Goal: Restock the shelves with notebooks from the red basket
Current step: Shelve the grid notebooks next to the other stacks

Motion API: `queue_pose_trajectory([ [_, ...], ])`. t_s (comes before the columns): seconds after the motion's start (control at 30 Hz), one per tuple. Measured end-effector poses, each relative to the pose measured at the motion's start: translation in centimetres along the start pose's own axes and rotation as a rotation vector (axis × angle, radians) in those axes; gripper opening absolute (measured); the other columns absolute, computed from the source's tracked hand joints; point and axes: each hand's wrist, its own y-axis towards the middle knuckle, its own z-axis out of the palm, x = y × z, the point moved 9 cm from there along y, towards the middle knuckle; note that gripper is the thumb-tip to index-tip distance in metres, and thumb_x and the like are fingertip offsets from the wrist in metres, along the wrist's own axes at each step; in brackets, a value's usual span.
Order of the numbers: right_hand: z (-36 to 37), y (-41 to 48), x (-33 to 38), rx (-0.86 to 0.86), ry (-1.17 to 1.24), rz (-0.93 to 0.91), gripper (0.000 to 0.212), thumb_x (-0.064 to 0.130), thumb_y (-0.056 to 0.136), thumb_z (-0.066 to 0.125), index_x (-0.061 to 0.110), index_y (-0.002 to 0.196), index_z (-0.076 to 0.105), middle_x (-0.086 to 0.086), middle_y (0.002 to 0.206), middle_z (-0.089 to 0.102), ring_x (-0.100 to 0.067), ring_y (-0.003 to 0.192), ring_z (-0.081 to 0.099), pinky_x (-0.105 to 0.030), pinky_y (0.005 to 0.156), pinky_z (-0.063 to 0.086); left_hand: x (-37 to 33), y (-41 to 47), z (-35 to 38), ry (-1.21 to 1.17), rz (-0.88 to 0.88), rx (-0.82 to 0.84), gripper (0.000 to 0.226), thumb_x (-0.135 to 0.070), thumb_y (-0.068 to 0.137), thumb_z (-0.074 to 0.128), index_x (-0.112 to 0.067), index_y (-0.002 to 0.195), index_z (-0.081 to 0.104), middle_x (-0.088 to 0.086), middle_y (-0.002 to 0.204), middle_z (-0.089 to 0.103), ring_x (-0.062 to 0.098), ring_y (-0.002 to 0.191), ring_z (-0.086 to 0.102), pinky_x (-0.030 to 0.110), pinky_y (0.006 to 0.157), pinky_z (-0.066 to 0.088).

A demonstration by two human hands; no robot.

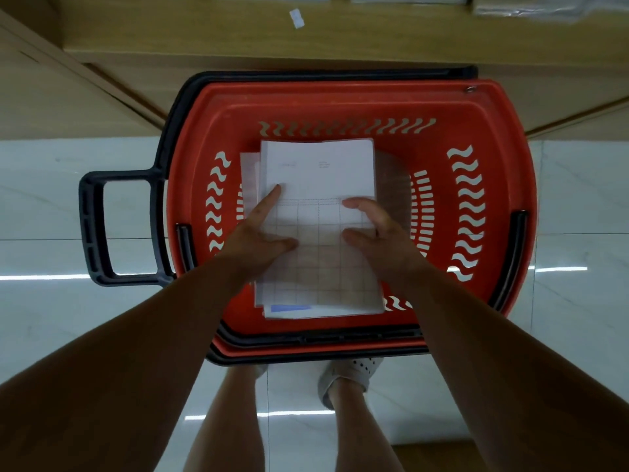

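The red basket (340, 100) stands on the floor straight below me, against the foot of the wooden shelf unit. Inside it lies a stack of white notebooks (320, 168); the top one shows a printed grid on its lower half. My left hand (258, 233) rests on the left side of the top notebook, index finger stretched out and thumb on the cover. My right hand (374, 229) grips its right edge, fingers curled over the cover. More notebooks, one with a blue patch (291, 308), stick out beneath.
The basket's black handle (98, 226) juts out to the left. A wooden shelf (238, 32) runs along the top, with wrapped stock (531, 6) at its far right and a small white tag (296, 18). My feet stand on the glossy white tiles (51, 199).
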Motion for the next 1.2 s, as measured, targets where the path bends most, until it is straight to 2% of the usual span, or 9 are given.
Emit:
queue_pose_trajectory([
  [0.1, 0.2, -0.4, -0.4, 0.002, 0.094, 0.018, 0.043, 0.013, 0.100, 0.059, 0.033, 0.137, 0.050, 0.023, 0.139, 0.041, -0.005, 0.130, 0.043, -0.024, 0.104, 0.045, -0.2, -0.4, 0.3, -0.139, -0.032, 0.054, 0.090, -0.001, 0.087, 0.071, -0.055, 0.147, 0.032, -0.015, 0.150, 0.036, 0.009, 0.122, 0.052, 0.039, 0.103, 0.050],
  [0.23, -0.2, -1.2, -0.9, -0.041, 0.213, 0.050, 0.043, 0.008, 0.100, 0.057, 0.031, 0.136, 0.053, 0.029, 0.128, 0.045, -0.004, 0.114, 0.053, -0.018, 0.085, 0.054, -1.0, -0.7, 0.6, -0.118, -0.009, 0.072, 0.087, 0.001, 0.089, 0.067, -0.052, 0.149, 0.032, -0.022, 0.136, 0.038, -0.004, 0.107, 0.052, 0.019, 0.085, 0.052],
  [0.3, -0.7, -2.0, -0.7, -0.058, 0.275, 0.066, 0.041, 0.009, 0.100, 0.057, 0.032, 0.134, 0.053, 0.026, 0.125, 0.048, -0.008, 0.108, 0.059, -0.018, 0.076, 0.056, -2.1, -1.2, 0.7, -0.110, 0.015, 0.081, 0.086, 0.000, 0.089, 0.068, -0.048, 0.150, 0.031, -0.026, 0.133, 0.038, -0.007, 0.107, 0.051, 0.015, 0.083, 0.051],
  [0.4, -1.5, -4.4, 0.8, -0.085, 0.360, 0.079, 0.039, 0.010, 0.099, 0.059, 0.034, 0.131, 0.056, 0.017, 0.128, 0.052, -0.017, 0.110, 0.062, -0.030, 0.081, 0.060, -4.6, -3.4, 0.6, -0.189, 0.039, 0.100, 0.087, 0.010, 0.086, 0.066, -0.040, 0.150, 0.035, -0.024, 0.141, 0.036, -0.002, 0.119, 0.051, 0.020, 0.091, 0.053],
  [0.6, -4.1, -13.2, 10.7, -0.161, 0.173, -0.001, 0.035, 0.019, 0.097, 0.063, 0.041, 0.124, 0.057, 0.027, 0.121, 0.050, -0.007, 0.105, 0.056, -0.023, 0.080, 0.052, -13.4, -13.4, -1.2, -0.105, 0.126, 0.080, 0.083, 0.009, 0.086, 0.067, -0.043, 0.145, 0.039, -0.023, 0.143, 0.038, -0.012, 0.114, 0.054, 0.010, 0.084, 0.050],
  [0.7, -4.5, -17.7, 16.6, -0.143, 0.189, -0.036, 0.036, 0.017, 0.097, 0.064, 0.036, 0.127, 0.058, 0.027, 0.123, 0.049, -0.007, 0.109, 0.055, -0.031, 0.088, 0.055, -18.0, -19.1, -3.1, -0.060, 0.154, 0.067, 0.080, 0.006, 0.084, 0.071, -0.049, 0.136, 0.046, -0.016, 0.149, 0.040, 0.007, 0.133, 0.045, 0.026, 0.105, 0.045],
  [0.87, -3.4, -25.8, 25.9, -0.104, 0.306, -0.051, 0.035, 0.012, 0.099, 0.060, 0.039, 0.122, 0.060, 0.019, 0.114, 0.058, -0.002, 0.094, 0.065, -0.029, 0.079, 0.060, -25.3, -28.7, -6.8, -0.042, 0.188, 0.051, 0.077, 0.007, 0.082, 0.073, -0.051, 0.127, 0.051, -0.017, 0.126, 0.057, -0.009, 0.098, 0.063, 0.016, 0.082, 0.055],
  [1.0, -2.7, -31.6, 31.4, -0.138, 0.343, -0.079, 0.036, 0.010, 0.098, 0.062, 0.040, 0.119, 0.064, 0.021, 0.097, 0.068, -0.014, 0.086, 0.061, -0.033, 0.070, 0.054, -29.2, -35.4, -9.0, 0.034, 0.200, 0.074, 0.077, -0.005, 0.082, 0.078, -0.057, 0.132, 0.050, -0.015, 0.133, 0.058, 0.009, 0.120, 0.059, 0.034, 0.103, 0.050],
  [1.2, -4.1, -37.6, 35.9, -0.248, 0.330, -0.198, 0.036, 0.005, 0.094, 0.065, 0.037, 0.111, 0.066, 0.015, 0.125, 0.063, 0.000, 0.100, 0.064, -0.018, 0.075, 0.051, -34.7, -41.6, -9.3, 0.026, 0.280, 0.114, 0.075, 0.003, 0.082, 0.076, -0.047, 0.133, 0.054, -0.020, 0.128, 0.061, 0.003, 0.114, 0.063, 0.032, 0.095, 0.055],
])
